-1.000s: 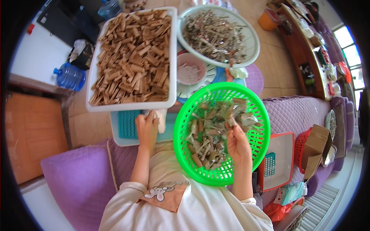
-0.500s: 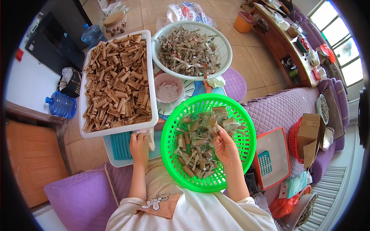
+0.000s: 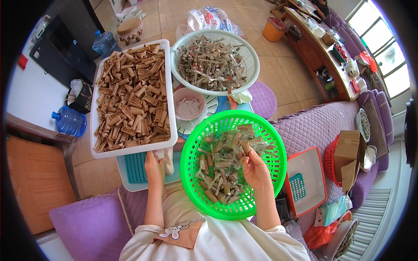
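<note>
My right hand [image 3: 256, 168] is closed on a brown tube [image 3: 245, 146] in clear wrapping, held above a green plastic basket [image 3: 188, 191]. Several wrapped brown tubes [image 3: 211, 195] and twists of clear film lie loose in this basket, which rests against my lap. My left hand [image 3: 153, 169] is at the near edge of a white tray [image 3: 130, 150], its thumb beside a pale bag [image 3: 168, 162]. Its fingertips are partly hidden there, so I cannot tell whether it grips the bag. Short brown curved pieces [image 3: 130, 100] are heaped in the tray.
Beyond the green basket, a pale basket [image 3: 257, 65] holds a heap of wrapped pieces. A pink bowl [image 3: 190, 104] with white bits stands nearer. Under the tray's front edge is a teal ridged mat [image 3: 136, 167]. To the right, a red-rimmed box [image 3: 310, 191] sits on a sofa.
My left hand has shifted slightly left, its fingers now close under the tray's edge. The tube in my right hand is raised a little and shows more clearly. The view has tilted slightly.
</note>
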Tool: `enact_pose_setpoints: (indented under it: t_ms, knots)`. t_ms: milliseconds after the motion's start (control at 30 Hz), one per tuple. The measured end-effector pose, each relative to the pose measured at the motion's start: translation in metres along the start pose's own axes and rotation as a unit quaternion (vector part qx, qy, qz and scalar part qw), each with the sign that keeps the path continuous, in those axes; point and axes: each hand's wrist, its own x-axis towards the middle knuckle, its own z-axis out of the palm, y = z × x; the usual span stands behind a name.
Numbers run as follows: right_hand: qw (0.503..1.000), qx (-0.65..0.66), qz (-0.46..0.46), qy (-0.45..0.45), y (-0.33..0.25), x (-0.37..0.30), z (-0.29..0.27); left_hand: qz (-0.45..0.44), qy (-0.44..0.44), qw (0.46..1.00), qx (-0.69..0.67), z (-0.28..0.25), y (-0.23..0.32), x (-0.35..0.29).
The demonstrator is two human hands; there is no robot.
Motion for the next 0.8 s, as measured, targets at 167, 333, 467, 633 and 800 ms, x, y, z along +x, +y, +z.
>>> enact_pose_setpoints:
  t_ms: [167,333,467,633,800]
  knots:
    - [0.999,0.027,0.011,-0.024,-0.001,0.000,-0.003,0.030,0.032,0.999,0.017,0.007,-0.016,0.001]
    - [0.998,-0.030,0.020,-0.049,-0.005,-0.004,-0.005,0.062,0.052,0.997,-0.001,0.006,-0.017,-0.003]
    - [0.995,-0.083,0.031,-0.045,-0.005,-0.008,0.003,0.061,0.054,0.996,-0.020,-0.003,-0.012,-0.003]
    - [0.990,-0.135,0.015,-0.036,-0.002,-0.009,0.014,-0.007,-0.005,0.999,-0.040,-0.019,-0.009,-0.006]
    - [0.992,-0.120,0.007,-0.026,-0.001,-0.008,0.017,0.054,-0.029,0.998,-0.008,-0.031,0.004,-0.010]
